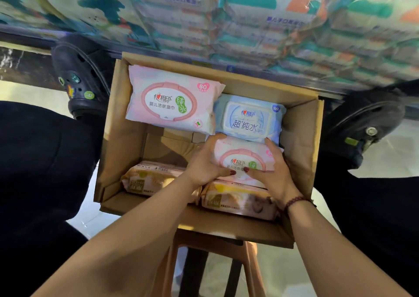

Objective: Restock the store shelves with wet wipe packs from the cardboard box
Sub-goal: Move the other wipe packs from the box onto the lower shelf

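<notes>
The left end of a pink wet wipe pack (243, 158) is clasped by the left hand (207, 160), its grip half-closed, with fingers curled over the far edge and the thumb pressed on the near face. The pack is seen in the right half of the cardboard box (303, 133), between a blue pack (248, 117) and a yellow pack (238, 198). Its right end is clasped likewise by the right hand (274, 169).

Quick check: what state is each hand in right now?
Left hand: holding the pink wipe pack by its left end.
Right hand: holding the same pack's right end.
</notes>
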Demonstrator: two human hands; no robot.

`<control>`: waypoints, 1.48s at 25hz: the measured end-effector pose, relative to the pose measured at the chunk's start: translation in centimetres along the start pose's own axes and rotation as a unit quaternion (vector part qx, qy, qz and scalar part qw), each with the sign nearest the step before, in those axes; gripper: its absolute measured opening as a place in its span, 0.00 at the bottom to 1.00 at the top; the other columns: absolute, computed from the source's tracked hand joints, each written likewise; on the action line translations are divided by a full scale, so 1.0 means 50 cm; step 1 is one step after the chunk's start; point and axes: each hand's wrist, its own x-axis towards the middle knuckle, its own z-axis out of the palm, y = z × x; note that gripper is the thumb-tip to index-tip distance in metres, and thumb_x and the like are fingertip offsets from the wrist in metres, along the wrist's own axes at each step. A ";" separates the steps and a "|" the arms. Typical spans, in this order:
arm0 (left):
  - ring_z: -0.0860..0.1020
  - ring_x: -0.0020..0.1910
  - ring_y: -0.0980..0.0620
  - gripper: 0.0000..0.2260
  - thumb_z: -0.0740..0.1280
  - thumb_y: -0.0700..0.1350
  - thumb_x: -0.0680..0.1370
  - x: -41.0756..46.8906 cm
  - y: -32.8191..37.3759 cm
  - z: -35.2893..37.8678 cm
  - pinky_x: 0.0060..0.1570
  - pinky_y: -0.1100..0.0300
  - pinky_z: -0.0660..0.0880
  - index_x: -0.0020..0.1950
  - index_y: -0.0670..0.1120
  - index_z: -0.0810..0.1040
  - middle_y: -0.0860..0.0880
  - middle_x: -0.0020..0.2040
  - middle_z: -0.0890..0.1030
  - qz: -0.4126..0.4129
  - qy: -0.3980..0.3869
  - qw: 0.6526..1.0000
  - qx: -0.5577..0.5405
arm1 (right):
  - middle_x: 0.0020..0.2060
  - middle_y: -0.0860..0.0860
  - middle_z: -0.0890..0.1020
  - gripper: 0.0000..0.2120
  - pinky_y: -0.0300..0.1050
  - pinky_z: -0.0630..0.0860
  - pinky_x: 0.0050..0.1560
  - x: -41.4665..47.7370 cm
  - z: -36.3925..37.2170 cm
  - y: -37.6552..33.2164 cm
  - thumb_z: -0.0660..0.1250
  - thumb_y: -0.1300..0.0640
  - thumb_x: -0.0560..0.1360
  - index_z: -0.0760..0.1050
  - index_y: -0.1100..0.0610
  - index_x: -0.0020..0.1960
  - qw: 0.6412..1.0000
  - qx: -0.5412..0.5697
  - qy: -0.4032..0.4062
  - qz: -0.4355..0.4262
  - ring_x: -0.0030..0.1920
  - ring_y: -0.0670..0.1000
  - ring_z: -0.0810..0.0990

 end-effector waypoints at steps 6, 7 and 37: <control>0.72 0.63 0.65 0.39 0.79 0.39 0.66 -0.067 0.055 0.020 0.60 0.69 0.70 0.72 0.50 0.65 0.56 0.65 0.73 0.077 0.032 0.991 -0.106 | 0.60 0.49 0.74 0.42 0.53 0.77 0.60 -0.031 -0.075 -0.120 0.80 0.58 0.61 0.64 0.37 0.67 0.999 -0.036 -0.035 -0.005 0.59 0.49 0.76; 0.70 0.63 0.66 0.39 0.78 0.38 0.67 -0.071 0.072 0.026 0.61 0.71 0.68 0.74 0.49 0.63 0.55 0.67 0.72 0.088 0.036 0.989 -0.110 | 0.58 0.50 0.74 0.42 0.50 0.78 0.58 -0.031 -0.100 -0.149 0.79 0.62 0.61 0.65 0.39 0.68 0.999 -0.011 -0.036 -0.024 0.56 0.47 0.78; 0.77 0.46 0.46 0.15 0.71 0.44 0.74 -0.039 0.116 -0.282 0.41 0.65 0.72 0.58 0.40 0.76 0.46 0.47 0.75 0.101 0.399 0.910 0.042 | 0.56 0.50 0.80 0.28 0.48 0.81 0.49 -0.038 -0.135 -0.224 0.71 0.68 0.67 0.67 0.49 0.62 0.960 0.254 0.052 -0.107 0.56 0.52 0.81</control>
